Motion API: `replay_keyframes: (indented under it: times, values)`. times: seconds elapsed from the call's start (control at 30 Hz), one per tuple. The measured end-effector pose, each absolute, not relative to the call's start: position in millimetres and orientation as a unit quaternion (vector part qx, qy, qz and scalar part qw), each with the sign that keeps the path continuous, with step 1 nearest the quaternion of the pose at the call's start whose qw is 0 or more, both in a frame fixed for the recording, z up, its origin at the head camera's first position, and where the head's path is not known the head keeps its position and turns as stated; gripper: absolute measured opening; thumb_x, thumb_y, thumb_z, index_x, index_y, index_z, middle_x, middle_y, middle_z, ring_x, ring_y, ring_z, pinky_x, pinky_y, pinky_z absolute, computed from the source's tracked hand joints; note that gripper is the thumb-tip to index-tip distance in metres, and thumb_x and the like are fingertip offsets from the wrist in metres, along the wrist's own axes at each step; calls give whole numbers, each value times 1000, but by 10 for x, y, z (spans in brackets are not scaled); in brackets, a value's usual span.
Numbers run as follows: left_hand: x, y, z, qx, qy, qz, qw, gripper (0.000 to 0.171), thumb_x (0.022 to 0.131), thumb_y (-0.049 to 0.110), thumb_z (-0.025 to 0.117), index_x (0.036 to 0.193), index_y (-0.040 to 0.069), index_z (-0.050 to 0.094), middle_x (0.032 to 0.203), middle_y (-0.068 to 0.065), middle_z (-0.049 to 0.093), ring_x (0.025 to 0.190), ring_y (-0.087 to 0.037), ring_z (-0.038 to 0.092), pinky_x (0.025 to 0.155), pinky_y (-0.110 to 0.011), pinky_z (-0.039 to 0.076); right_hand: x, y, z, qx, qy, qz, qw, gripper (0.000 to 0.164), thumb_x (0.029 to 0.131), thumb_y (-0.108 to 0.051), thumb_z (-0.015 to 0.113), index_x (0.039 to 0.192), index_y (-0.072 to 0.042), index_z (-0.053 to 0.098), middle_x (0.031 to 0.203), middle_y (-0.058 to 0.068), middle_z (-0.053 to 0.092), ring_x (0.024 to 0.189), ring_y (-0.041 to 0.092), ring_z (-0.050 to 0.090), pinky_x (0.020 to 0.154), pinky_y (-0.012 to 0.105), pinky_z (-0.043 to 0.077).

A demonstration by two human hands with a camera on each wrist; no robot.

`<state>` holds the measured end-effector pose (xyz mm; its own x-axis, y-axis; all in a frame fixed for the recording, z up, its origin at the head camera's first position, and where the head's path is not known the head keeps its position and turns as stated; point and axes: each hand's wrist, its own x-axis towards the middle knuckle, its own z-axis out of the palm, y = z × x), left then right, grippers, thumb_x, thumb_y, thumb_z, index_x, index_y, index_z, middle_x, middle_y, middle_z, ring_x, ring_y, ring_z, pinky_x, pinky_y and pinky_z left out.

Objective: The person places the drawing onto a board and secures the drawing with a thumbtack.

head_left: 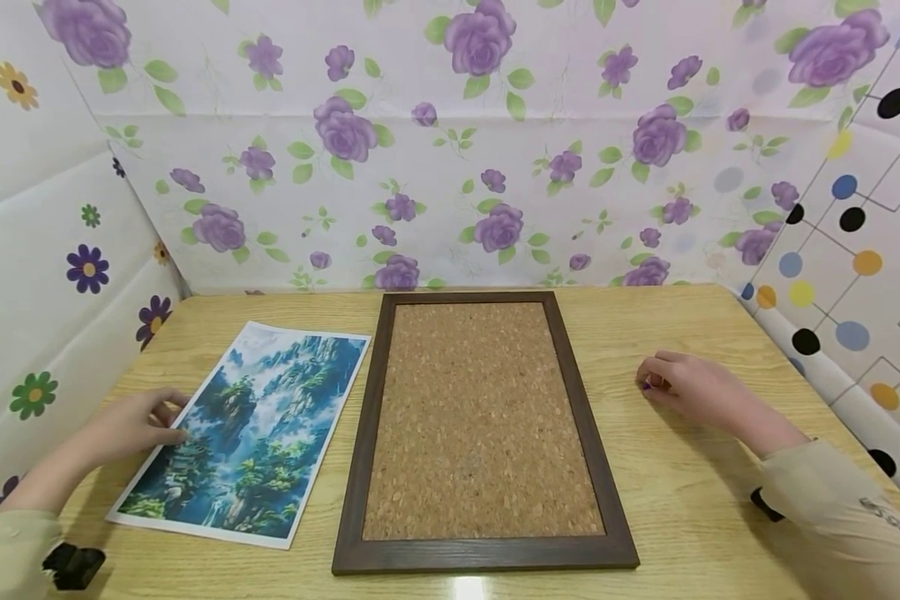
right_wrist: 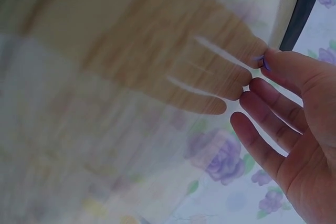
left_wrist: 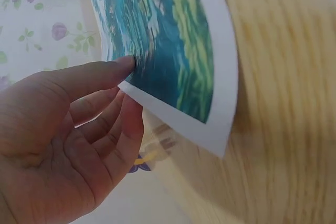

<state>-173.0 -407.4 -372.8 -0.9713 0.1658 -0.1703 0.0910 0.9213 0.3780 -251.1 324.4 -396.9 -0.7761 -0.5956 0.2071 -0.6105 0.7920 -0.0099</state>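
Observation:
A landscape print [head_left: 262, 417] with a white border, showing blue-green mountains and trees, lies aslant on the left of the table. My left hand [head_left: 131, 425] pinches its left edge; in the left wrist view the thumb is on the printed side, fingers [left_wrist: 131, 116] are behind, and the sheet bends there. On the right, my right hand [head_left: 693, 387] is low at the tabletop, holding a small purple object [right_wrist: 264, 62] between thumb and forefinger. The fingers hide most of that object, so its kind is unclear. Between the hands lies a cork board [head_left: 480, 425] with a dark brown frame.
The light wooden table [head_left: 607, 333] reflects the right hand in the right wrist view. Behind it stands a wall covering [head_left: 435, 208] with purple flowers. Patterned sheets also close in the left and right sides.

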Motion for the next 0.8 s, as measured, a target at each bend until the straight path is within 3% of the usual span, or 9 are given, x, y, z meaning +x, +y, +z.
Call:
replay_keyframes:
  times: [0.27, 0.47, 0.7, 0.8]
  values:
    - [-1680, -4120, -3738, 72, 964, 228, 117, 46, 93, 12, 66, 127, -15, 52, 88, -8, 65, 62, -7, 54, 53, -26, 49, -2515, 3263, -3967, 332, -937, 40, 102, 18, 82, -13, 80, 94, -20, 69, 83, -8, 64, 73, 7, 62, 59, 25, 52]
    - [-1683, -4163, -3709, 55, 944, 287, 153, 45, 98, 12, 58, 132, -16, 47, 93, -8, 66, 69, -4, 56, 59, -25, 53, -2524, 3280, -3962, 334, -936, 43, 100, 18, 82, -12, 79, 94, -20, 69, 84, -8, 65, 73, 7, 63, 60, 25, 53]
    - [-1693, -4222, -3655, 27, 917, 351, 188, 58, 103, 18, 53, 144, -16, 33, 98, -3, 68, 70, -8, 55, 60, -28, 50, -2524, 3284, -3961, 333, -937, 51, 96, 17, 82, -10, 79, 93, -19, 69, 83, -8, 64, 73, 6, 61, 60, 24, 52]
    - [-1687, -4261, -3655, 28, 909, 368, 195, 60, 103, 20, 52, 145, -16, 31, 106, -5, 68, 77, -3, 57, 67, -27, 54, -2529, 3283, -3964, 330, -938, 50, 97, 16, 83, -10, 78, 93, -19, 69, 84, -8, 64, 73, 6, 61, 60, 23, 52]
